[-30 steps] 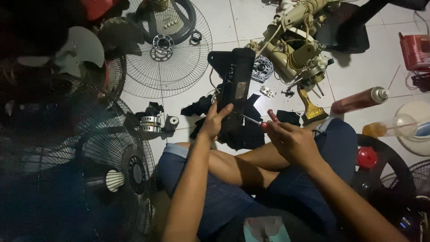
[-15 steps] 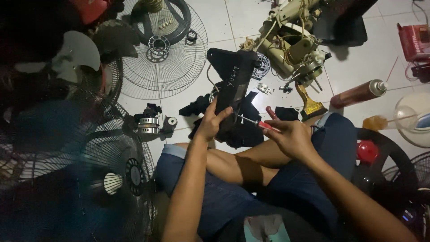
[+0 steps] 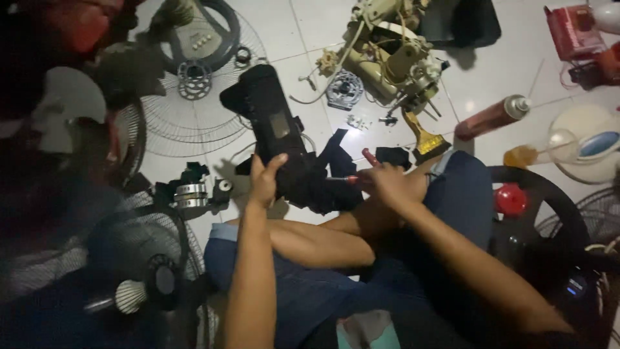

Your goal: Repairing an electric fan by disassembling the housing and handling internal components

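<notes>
A red cardboard box (image 3: 569, 31) lies on the floor at top right; a reddish-brown spray can (image 3: 492, 117) lies nearer.

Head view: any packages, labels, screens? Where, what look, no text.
Spray can: lying on the white floor tiles, upper right; reddish cylinder, pale cap.
Red box: top right corner; flat, rectangular.
Grey label patch: on the black housing held by the left hand; small rectangle.
No screens visible.
</notes>
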